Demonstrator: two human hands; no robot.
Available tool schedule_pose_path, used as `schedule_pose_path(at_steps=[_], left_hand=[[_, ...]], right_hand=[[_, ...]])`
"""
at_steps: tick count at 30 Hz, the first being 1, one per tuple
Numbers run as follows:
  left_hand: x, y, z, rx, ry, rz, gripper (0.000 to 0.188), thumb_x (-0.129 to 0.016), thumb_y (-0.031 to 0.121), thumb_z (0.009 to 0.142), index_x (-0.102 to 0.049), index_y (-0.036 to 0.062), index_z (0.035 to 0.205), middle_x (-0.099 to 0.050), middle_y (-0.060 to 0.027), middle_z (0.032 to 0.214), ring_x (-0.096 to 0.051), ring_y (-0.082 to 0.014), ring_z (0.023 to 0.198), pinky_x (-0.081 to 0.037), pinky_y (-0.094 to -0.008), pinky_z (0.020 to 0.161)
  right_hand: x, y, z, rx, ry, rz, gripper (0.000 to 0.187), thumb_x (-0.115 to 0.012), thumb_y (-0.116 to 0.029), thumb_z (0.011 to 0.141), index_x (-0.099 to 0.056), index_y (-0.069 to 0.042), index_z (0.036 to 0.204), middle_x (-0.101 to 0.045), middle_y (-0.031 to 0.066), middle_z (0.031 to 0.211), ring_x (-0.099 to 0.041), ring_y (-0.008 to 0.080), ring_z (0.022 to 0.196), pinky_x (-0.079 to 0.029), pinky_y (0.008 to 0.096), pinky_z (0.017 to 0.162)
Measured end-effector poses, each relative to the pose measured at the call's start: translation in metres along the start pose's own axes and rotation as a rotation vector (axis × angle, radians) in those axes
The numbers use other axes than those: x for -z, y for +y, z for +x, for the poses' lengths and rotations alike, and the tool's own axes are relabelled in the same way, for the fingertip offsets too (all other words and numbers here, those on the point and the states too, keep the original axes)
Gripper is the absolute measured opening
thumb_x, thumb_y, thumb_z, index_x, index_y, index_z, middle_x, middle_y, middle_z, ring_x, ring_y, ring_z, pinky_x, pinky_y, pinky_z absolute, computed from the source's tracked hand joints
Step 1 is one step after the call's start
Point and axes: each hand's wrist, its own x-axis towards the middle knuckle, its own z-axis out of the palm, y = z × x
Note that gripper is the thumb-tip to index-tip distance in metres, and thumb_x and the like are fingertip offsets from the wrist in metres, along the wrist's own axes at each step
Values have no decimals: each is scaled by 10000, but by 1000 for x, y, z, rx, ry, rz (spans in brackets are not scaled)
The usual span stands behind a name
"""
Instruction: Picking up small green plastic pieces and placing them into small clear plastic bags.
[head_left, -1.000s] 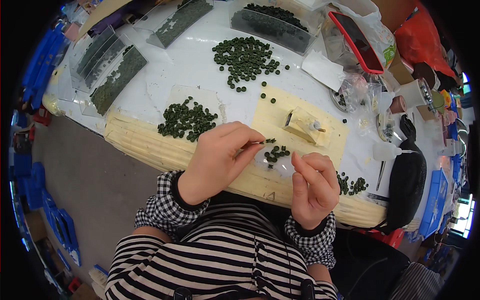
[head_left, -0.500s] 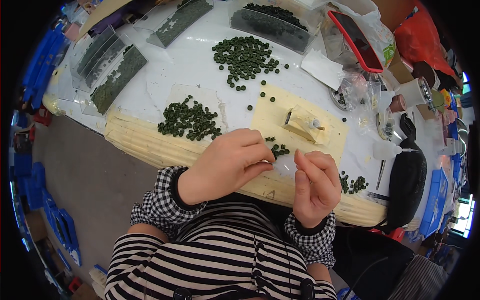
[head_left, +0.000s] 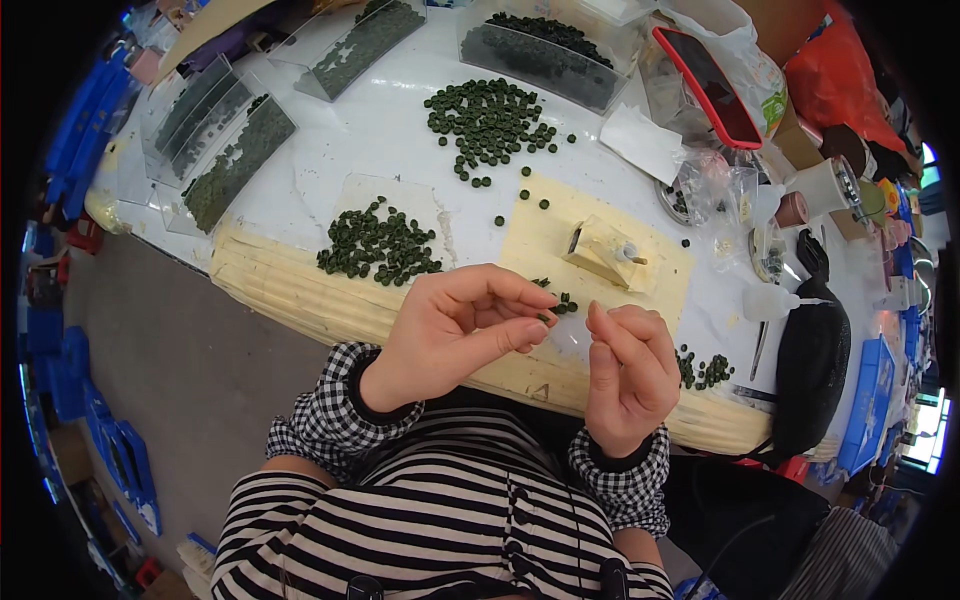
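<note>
My left hand (head_left: 450,325) is curled, and a small dark green piece (head_left: 543,318) shows between its thumb and fingertips. Facing it, my right hand (head_left: 635,375) is closed, thumb against fingers; whatever it pinches is too small or hidden to name. Just beyond the fingertips lie a few small round green pieces (head_left: 566,303), partly covered by my left hand. A heap of small dark green pieces (head_left: 380,243) sits to the left of my hands. Right of my right hand is a smaller cluster of green pieces (head_left: 712,371).
A tape-covered block (head_left: 608,252) with a short peg stands on a yellow sheet (head_left: 530,235). Farther back are a pile of round green pieces (head_left: 490,115) and clear bins (head_left: 535,65). A red-cased phone (head_left: 708,88), a white squeeze bottle (head_left: 770,300) and a black pouch (head_left: 815,350) are at right.
My left hand's thumb and index finger have spread from a tight pinch, and a green piece now shows between the fingertips. My right hand has barely moved.
</note>
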Motion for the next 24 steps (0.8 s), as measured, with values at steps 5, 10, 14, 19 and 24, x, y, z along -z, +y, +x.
schedule_pose_path(at_steps=[5,10,14,19,24], left_hand=[[10,-8,-1,220,-110,-605,225,-565,86,991,-620,-13,1185,-699,-105,1031,-668,-113,848,-559,-234,786],[8,-18,-1,261,-146,-758,246,-535,117,1011,-592,1,1220,-688,-93,1046,-658,-110,874,-548,-222,805],[4,-20,-1,230,-133,-800,236,-534,118,1011,-590,9,1213,-680,-86,1050,-652,-111,877,-545,-222,815],[4,-19,0,276,-123,-829,208,-542,97,1003,-600,14,1184,-685,-101,1061,-661,-124,905,-549,-230,823],[3,-17,1,292,-76,-822,198,-563,72,986,-608,12,1170,-687,-112,1069,-666,-136,930,-550,-235,834]], right_hand=[[-1,0,1,11,-1,4,315,-694,89,756,-717,29,1064,-622,98,862,-590,227,764,-481,311,684],[-1,1,1,12,-7,8,312,-693,89,759,-716,27,1063,-622,100,860,-591,227,761,-481,312,683],[-1,0,1,14,-16,20,313,-690,95,756,-719,22,1059,-629,99,864,-590,226,759,-480,308,677],[0,-6,5,101,-53,-5,313,-719,57,737,-731,-8,1043,-642,84,869,-585,230,757,-486,343,707],[0,-11,5,150,-74,-56,322,-750,8,716,-742,-37,1035,-646,69,860,-576,234,750,-489,377,732]])
